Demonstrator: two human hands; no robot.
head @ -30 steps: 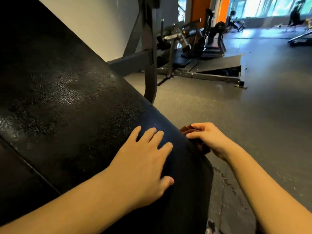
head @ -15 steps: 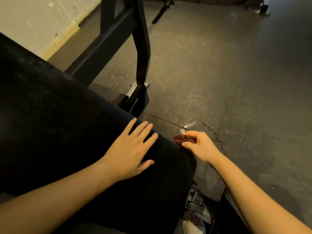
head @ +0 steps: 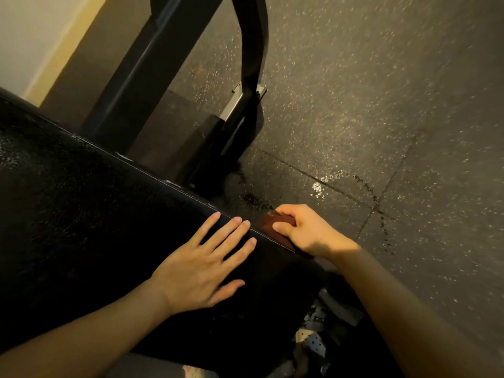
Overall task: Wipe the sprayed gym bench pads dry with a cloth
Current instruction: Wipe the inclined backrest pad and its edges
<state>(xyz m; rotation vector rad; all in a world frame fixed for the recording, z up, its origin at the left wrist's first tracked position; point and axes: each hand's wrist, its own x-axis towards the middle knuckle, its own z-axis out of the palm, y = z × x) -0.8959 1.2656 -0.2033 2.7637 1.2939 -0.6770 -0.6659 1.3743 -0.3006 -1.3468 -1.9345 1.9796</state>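
Left hand point(head: 203, 266) lay flat, fingers spread, on the black pebbled bench pad point(head: 81, 214); at its two o'clock, right hand point(head: 302, 230) gripped a seemingly reddish-brown cloth point(head: 268, 226) against the pad's edge.

Two hands are in view: left hand point(head: 199, 268), right hand point(head: 309, 231). There is one brown cloth point(head: 266, 227), one black bench pad point(head: 95, 214), and two frame bars: slanted bar point(head: 147, 58), upright bar point(head: 252, 36).

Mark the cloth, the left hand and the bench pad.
cloth point(head: 266, 225), head view, exposed fold at the pad's edge.
left hand point(head: 201, 266), head view, back of hand.
bench pad point(head: 95, 214), head view, bare top surface.
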